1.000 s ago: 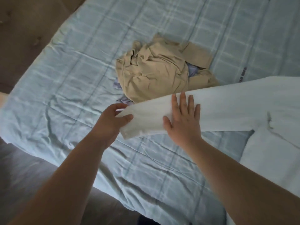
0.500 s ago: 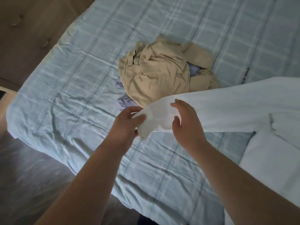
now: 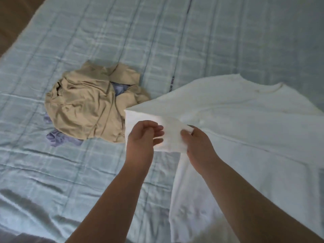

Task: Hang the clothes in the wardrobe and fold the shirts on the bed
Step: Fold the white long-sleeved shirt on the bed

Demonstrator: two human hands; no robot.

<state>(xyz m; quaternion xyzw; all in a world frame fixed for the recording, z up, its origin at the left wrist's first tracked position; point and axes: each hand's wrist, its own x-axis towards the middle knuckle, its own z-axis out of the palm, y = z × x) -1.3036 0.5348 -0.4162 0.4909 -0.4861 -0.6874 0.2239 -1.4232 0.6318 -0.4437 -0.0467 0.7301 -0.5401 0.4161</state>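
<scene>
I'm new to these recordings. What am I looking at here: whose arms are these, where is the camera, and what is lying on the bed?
No machine here: the grips are a person's two bare hands. Every picture comes from one wide-angle camera worn on the person's head, looking forward and down, so the arms reach in from the bottom edge. The surface is a bed with a pale blue checked cover. A white shirt lies spread on its right side. The left hand and the right hand both pinch the end of its sleeve. To the left lies a crumpled tan garment on top of a lavender garment; neither hand touches these.
</scene>
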